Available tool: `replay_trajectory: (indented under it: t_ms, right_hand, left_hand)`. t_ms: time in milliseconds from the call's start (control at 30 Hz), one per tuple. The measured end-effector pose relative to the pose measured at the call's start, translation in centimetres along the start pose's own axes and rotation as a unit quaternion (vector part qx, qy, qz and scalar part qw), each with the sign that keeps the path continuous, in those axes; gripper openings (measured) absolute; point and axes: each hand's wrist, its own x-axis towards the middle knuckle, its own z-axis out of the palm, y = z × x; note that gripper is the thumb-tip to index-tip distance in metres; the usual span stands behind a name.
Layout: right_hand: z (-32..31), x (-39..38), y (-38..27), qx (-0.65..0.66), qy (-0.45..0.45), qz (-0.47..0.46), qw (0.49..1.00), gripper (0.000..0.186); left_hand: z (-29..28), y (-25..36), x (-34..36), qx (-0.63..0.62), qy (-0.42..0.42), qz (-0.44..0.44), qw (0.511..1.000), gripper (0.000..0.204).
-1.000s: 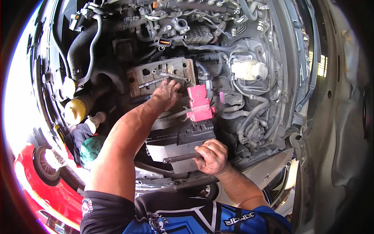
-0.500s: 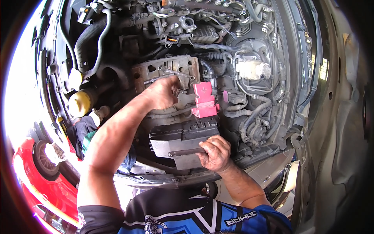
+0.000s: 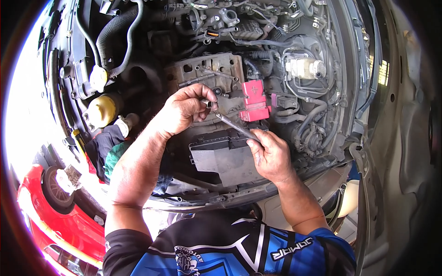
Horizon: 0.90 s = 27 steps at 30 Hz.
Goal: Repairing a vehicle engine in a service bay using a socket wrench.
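Note:
Between the thumb and fingers of my left hand (image 3: 184,110) is a small silver cylinder that looks like a socket (image 3: 209,104). My right hand (image 3: 272,156) is closed round a slim metal extension bar (image 3: 235,125). The bar slants up and left, its tip close to the socket; I cannot tell whether they touch. Under the bar lies a black fuse box (image 3: 225,161). A red terminal cover (image 3: 254,102) with a plus mark stands beyond the right hand. Past the left hand, metal tools (image 3: 216,73) rest on a worn metal tray (image 3: 228,62).
Engine parts and hoses surround the hands. A yellowish reservoir cap (image 3: 102,112) and dark cloths (image 3: 108,147) are at left; a whitish fluid reservoir (image 3: 304,68) is at right. The front body edge (image 3: 221,202) runs before me. A red car (image 3: 60,221) stands lower left.
My left hand has come back from over the tray, now showing the socket. My right hand has risen and swung the bar from level to slanting toward the left hand. The view has shifted slightly.

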Motion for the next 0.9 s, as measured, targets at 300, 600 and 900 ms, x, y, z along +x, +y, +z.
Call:
replay_trajectory:
  t_ms: [300,600,900]
  right_hand:
    - [-0.9,0.8,-0.4,-0.005,-0.045,0.021,0.999,0.023]
    - [-1.5,4.1,-1.2,0.126,-0.256,0.118,0.951,0.016]
    - [1.4,3.1,-0.7,0.190,-0.182,0.121,0.957,0.020]
  left_hand:
    - [2.1,-0.6,-1.0,0.479,-0.033,0.184,0.858,0.018]
    - [0.7,-1.6,-1.5,0.510,0.011,0.275,0.815,0.022]
    - [1.6,1.0,-1.9,0.503,0.054,0.330,0.797,0.046]
